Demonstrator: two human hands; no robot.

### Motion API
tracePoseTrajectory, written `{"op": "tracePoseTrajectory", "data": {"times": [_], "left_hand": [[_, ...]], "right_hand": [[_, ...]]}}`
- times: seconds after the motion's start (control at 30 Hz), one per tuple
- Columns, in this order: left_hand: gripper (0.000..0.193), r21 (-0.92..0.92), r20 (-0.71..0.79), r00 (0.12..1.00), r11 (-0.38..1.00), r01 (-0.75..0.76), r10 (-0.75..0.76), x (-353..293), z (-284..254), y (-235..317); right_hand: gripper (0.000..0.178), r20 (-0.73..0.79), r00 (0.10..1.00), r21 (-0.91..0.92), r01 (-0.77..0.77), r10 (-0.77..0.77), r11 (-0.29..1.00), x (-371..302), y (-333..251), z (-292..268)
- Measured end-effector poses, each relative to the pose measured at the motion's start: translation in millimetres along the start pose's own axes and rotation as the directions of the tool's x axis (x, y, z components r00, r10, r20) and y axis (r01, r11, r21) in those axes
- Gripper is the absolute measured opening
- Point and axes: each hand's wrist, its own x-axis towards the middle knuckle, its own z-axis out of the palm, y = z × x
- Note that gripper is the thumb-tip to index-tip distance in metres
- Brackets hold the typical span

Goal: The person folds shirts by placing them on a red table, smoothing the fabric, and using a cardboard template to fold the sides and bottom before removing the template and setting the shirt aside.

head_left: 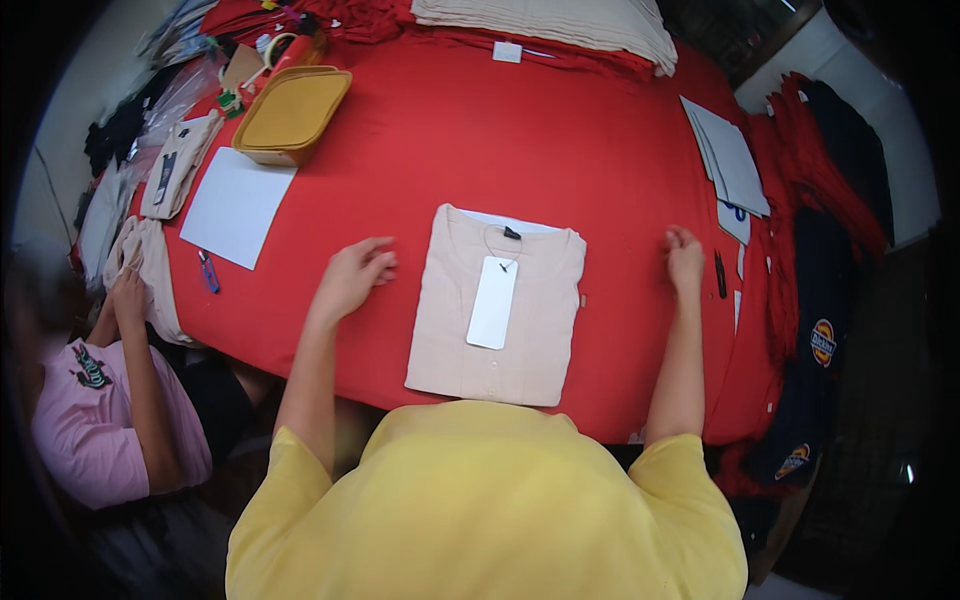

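A folded beige shirt (500, 310) lies flat in the middle of the red table (500, 140), with a white hang tag (492, 302) resting on its chest. My left hand (355, 275) rests on the red cloth just left of the shirt, fingers loosely apart, holding nothing. My right hand (685, 258) sits on the cloth to the right of the shirt, fingers curled in, apart from it. A small dark tool (720, 274) lies right beside that hand.
A white sheet (238, 205) and a blue pen-like item (208, 270) lie at the left, a yellow case (292, 112) behind them. Folded beige garments (560, 25) are stacked at the back. White sheets (730, 160) and dark and red garments (820, 250) lie right. Another person's hand (128, 295) holds beige cloth at far left.
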Motion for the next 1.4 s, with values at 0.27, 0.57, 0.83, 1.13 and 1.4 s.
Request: {"op": "tracePoseTrajectory", "data": {"times": [0.27, 0.57, 0.83, 1.13, 1.4], "left_hand": [[0.036, 0.408, 0.022, 0.992, 0.905, -0.124, 0.126, 69.1, 45.0, 40.6], [0.046, 0.750, 0.193, 0.926, 0.560, -0.352, 0.324, 75.2, 104.8, 94.5], [0.045, 0.499, 0.332, 0.853, 0.692, -0.521, 0.402, 81.1, 157.3, 111.7], [0.040, 0.364, 0.509, 0.834, 0.826, -0.430, 0.210, 92.7, 153.6, 124.3], [0.038, 0.510, 0.468, 0.849, 0.710, -0.486, 0.245, 95.3, 160.7, 109.3]], "right_hand": [[0.041, 0.428, 0.829, 0.503, 0.112, -0.360, 0.857, -92.1, -150.7, 52.3], [0.052, 0.462, 0.882, 0.384, -0.111, -0.087, 0.916, -115.1, -172.4, 9.6], [0.050, 0.459, 0.874, 0.796, -0.322, -0.163, 0.513, -143.5, -174.6, 4.3], [0.053, 0.582, 0.757, 0.733, -0.646, -0.297, -0.211, -161.6, -154.5, 38.2], [0.035, 0.445, 0.894, 0.657, -0.283, -0.057, 0.699, -143.6, -172.1, 24.3]]}}
